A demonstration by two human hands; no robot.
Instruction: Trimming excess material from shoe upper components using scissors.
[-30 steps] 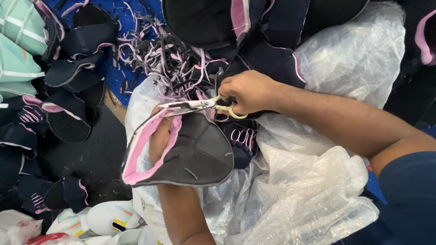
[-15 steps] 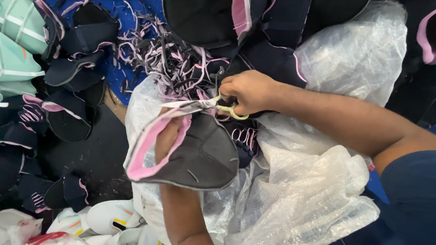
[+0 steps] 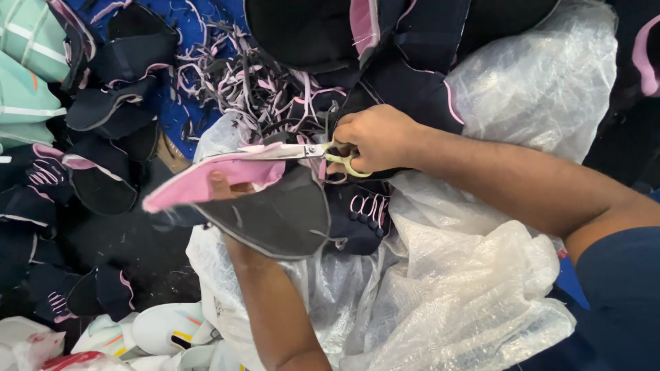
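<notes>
1. A dark shoe upper [image 3: 275, 213] with a pink lining edge [image 3: 206, 184] lies over the left hand [image 3: 230, 189], which is mostly hidden inside it; one fingertip shows against the pink, so the fingers seem closed on the piece from within.
2. Scissors [image 3: 302, 151] with pale yellow-green handles lie along the top of the pink edge, blades pointing away from the right hand [image 3: 375, 137].
3. The right hand's fingers are curled tight through the scissor handles.
4. Just below those fingers sits another dark upper with pink loops [image 3: 361, 216].
5. Clear plastic bags [image 3: 467, 288] lie under both forearms.
6. Beyond the knuckles, pink and dark fabric trimmings [image 3: 240, 75] are heaped on blue cloth.
7. Well to the left, more dark uppers [image 3: 103, 178] are piled.
</notes>
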